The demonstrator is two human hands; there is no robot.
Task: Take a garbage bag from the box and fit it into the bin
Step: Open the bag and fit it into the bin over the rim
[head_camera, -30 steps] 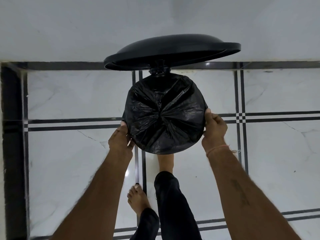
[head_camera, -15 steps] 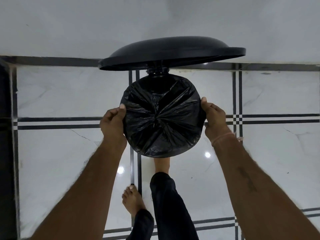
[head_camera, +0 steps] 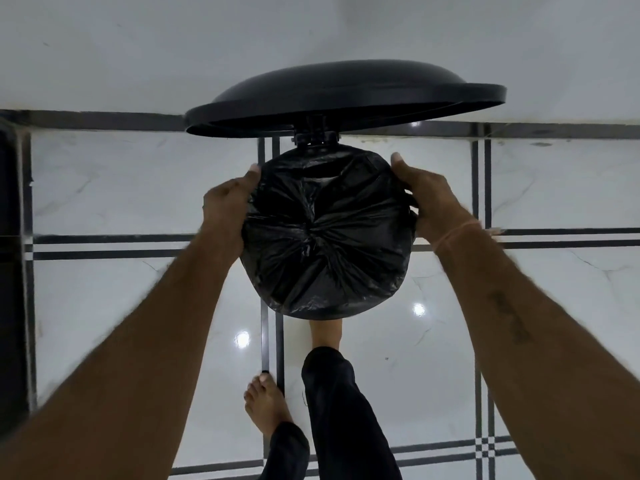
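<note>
Both hands have slid toward the far rim: left hand (head_camera: 227,202) and right hand (head_camera: 429,199) clench the crinkled black plastic garbage bag (head_camera: 325,237), stretched over the round black bin. Next, probably tuck it near the raised domed lid (head_camera: 343,95).

one black garbage bag (head_camera: 325,237) is stretched over one round bin (head_camera: 410,216), and one black lid (head_camera: 343,95) stands open above it. two hands are in view, a left hand (head_camera: 227,206) and a right hand (head_camera: 427,199), one at each side of the rim. two bare feet show below: one foot (head_camera: 266,405) on the floor, another foot (head_camera: 325,332) at the bin's base. one thin band (head_camera: 457,232) circles the right wrist.
</note>
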